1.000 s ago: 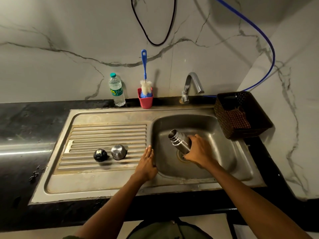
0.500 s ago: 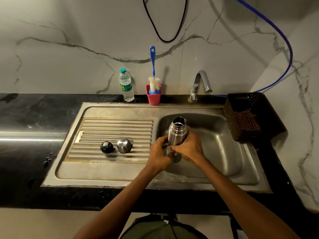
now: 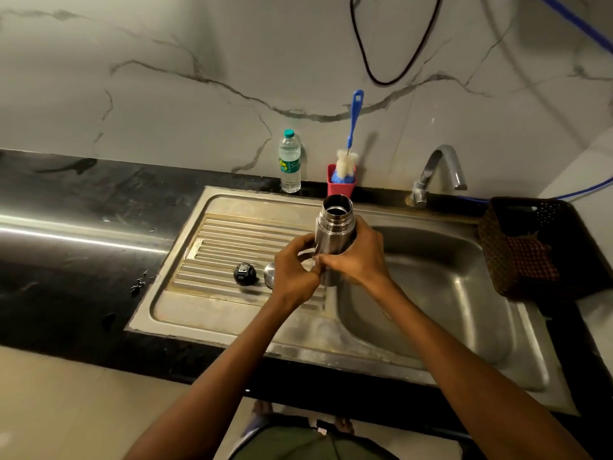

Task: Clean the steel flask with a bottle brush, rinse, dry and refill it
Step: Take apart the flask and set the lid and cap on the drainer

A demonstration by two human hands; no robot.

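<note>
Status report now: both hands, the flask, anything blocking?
Left hand and right hand both grip steel flask. Flask upright, mouth open, cap off. Bottle brush in red cup, path unobstructed.

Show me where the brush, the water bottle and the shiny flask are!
bottle brush [image 3: 355, 109]: head view, on its blue handle.
water bottle [image 3: 290, 162]: head view, on its label.
steel flask [image 3: 334, 232]: head view, on its body above the hands.

Two bare forearms, with no sleeves, are seen rising from the lower edge of the frame. No rings, watch or bracelets are seen on the left hand [image 3: 293, 272] or right hand [image 3: 356, 260]. An olive-green garment [image 3: 298, 443] is glimpsed at bottom centre.
</note>
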